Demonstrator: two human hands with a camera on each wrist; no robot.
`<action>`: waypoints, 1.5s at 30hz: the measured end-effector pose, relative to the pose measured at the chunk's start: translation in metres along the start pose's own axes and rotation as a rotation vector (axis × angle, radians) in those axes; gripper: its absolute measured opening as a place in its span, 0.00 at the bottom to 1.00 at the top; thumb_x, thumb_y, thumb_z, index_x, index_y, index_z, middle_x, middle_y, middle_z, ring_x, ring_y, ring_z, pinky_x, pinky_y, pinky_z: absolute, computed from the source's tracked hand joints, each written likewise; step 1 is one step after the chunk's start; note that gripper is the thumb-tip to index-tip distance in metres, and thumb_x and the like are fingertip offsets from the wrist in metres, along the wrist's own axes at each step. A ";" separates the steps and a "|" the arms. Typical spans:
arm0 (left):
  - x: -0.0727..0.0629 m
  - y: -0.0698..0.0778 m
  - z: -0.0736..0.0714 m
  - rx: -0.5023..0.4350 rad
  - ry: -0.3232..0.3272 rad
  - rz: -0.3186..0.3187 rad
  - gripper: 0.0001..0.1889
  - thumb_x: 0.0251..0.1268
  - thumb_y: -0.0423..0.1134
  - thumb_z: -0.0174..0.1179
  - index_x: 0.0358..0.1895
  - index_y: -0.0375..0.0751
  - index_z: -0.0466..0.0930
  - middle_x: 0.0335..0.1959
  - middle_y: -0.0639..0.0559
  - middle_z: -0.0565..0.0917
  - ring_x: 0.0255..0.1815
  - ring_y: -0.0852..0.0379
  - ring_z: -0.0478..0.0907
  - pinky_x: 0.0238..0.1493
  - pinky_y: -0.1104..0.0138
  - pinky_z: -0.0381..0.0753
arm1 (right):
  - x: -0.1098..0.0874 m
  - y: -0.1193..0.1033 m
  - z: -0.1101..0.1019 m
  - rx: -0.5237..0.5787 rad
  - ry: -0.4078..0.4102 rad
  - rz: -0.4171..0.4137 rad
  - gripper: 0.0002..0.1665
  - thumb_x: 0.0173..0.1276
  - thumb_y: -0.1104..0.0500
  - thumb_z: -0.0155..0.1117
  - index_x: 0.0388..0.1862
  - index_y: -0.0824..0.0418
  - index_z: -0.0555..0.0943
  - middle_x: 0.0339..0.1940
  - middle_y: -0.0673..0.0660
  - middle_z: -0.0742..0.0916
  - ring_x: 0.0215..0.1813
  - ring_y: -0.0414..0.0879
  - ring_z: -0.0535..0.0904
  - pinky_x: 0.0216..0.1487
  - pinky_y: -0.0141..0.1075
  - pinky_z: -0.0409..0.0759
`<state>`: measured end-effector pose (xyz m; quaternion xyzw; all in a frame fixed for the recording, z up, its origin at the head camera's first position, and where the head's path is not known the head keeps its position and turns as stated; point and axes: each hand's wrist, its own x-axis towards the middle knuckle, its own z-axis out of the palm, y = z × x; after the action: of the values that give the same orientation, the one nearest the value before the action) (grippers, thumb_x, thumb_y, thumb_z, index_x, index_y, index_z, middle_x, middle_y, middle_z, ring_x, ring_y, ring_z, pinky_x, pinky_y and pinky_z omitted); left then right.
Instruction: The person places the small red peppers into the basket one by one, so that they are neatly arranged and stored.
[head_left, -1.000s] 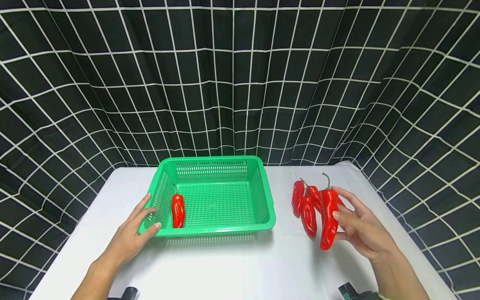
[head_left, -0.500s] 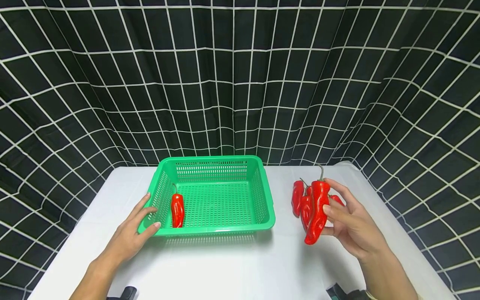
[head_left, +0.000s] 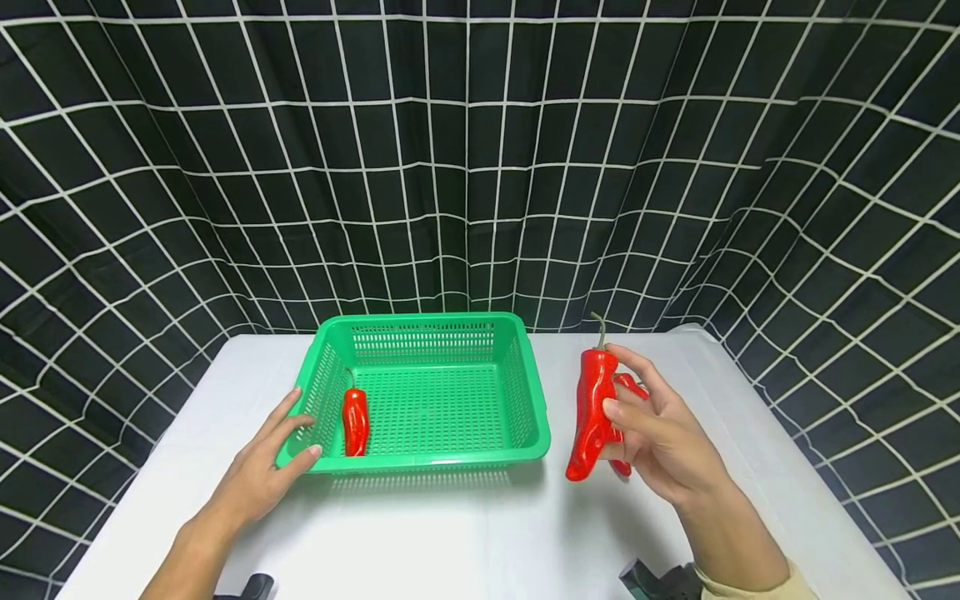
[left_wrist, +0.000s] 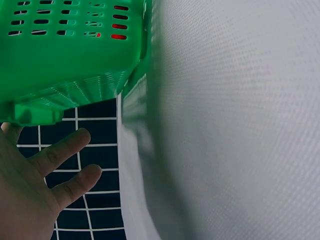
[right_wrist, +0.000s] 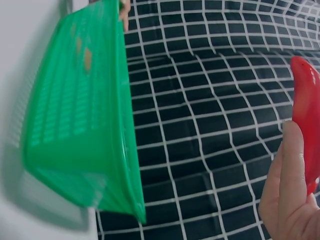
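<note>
My right hand point(head_left: 675, 450) pinches a long red pepper point(head_left: 591, 404) between thumb and fingers, its curved stem up and its tip down to the left. In the right wrist view the held pepper point(right_wrist: 311, 120) stands at the right edge, with the thumb along it. My left hand point(head_left: 258, 475) rests at the left front corner of a green plastic basket point(head_left: 420, 459), fingers spread over the rim. Inside the basket, near its left wall, lies one red pepper point(head_left: 356, 423).
Behind the right hand, more red peppers point(head_left: 632, 384) lie on the white table point(head_left: 420, 542), mostly hidden by the hand and the held pepper. A black cloth with a white grid point(head_left: 465, 192) surrounds the table at the back and sides.
The right hand has carried its pepper leftward and slightly away from me, passing in front of the peppers on the table. The left hand and the basket stay in place.
</note>
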<state>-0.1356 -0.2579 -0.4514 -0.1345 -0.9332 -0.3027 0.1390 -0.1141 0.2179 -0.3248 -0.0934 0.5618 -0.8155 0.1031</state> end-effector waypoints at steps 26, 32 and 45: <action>0.000 0.001 0.000 -0.002 0.004 0.011 0.20 0.66 0.48 0.59 0.57 0.44 0.75 0.76 0.50 0.54 0.67 0.32 0.62 0.50 0.33 0.67 | 0.037 0.036 0.044 0.115 -0.067 0.054 0.38 0.68 0.68 0.56 0.74 0.51 0.57 0.62 0.68 0.72 0.59 0.62 0.74 0.45 0.64 0.75; 0.001 0.001 0.001 -0.003 0.004 0.016 0.20 0.66 0.48 0.59 0.57 0.44 0.75 0.76 0.50 0.54 0.67 0.32 0.62 0.51 0.33 0.66 | 0.050 0.043 0.053 0.126 -0.082 0.089 0.39 0.68 0.67 0.59 0.74 0.50 0.58 0.60 0.67 0.73 0.56 0.63 0.77 0.44 0.61 0.77; 0.000 0.003 0.002 0.006 0.000 -0.004 0.20 0.66 0.48 0.60 0.57 0.44 0.75 0.76 0.50 0.54 0.66 0.31 0.62 0.50 0.32 0.67 | 0.093 0.064 0.068 0.045 -0.028 0.191 0.38 0.65 0.66 0.64 0.71 0.45 0.65 0.47 0.62 0.79 0.44 0.57 0.81 0.39 0.59 0.80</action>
<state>-0.1352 -0.2547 -0.4511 -0.1324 -0.9344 -0.3004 0.1386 -0.1808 0.1092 -0.3569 -0.0483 0.5481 -0.8131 0.1900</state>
